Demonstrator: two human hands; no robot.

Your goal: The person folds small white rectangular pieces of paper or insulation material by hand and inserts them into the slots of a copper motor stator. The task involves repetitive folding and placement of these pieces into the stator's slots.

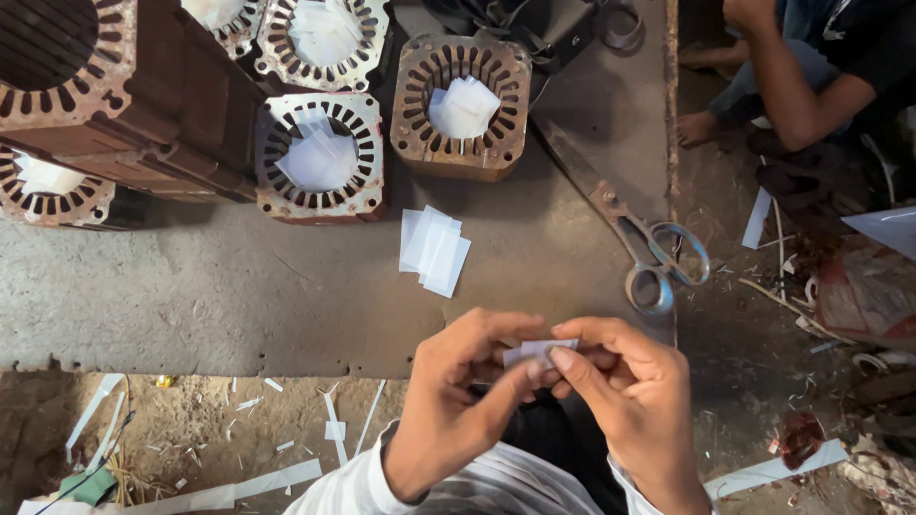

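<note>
We look down on a grey slab (239, 286) that serves as our bench, with dusty ground around it strewn with paper strips and bits of wire. At the near edge, both our hands meet over our lap. The left hand (458, 401) and the right hand (630, 401) pinch one small white slip (541, 350) between them, thumbs and forefingers closed tight on it, the other fingers curled under. The slip sits just past the bench edge, level between the two grips, and partly hidden by our fingertips.

On the bench, a short way beyond the hands, lies a loose stack (434, 250) of white slips, fanned a little. Behind it stand several rusty stators. The nearest two, one stator (320, 157) to the left and another (463, 107) to the right, each hold folded white slips in the bore. More stators stand at the top and far left, and a large one (105, 86) lies on its side.

Scissors (630, 238) lie to the right of the stack, blades pointing up and left, handles near the bench's right edge and well apart from our right hand.

At the upper right another person (811, 67) sits on the ground, an arm and a bare foot in view.
</note>
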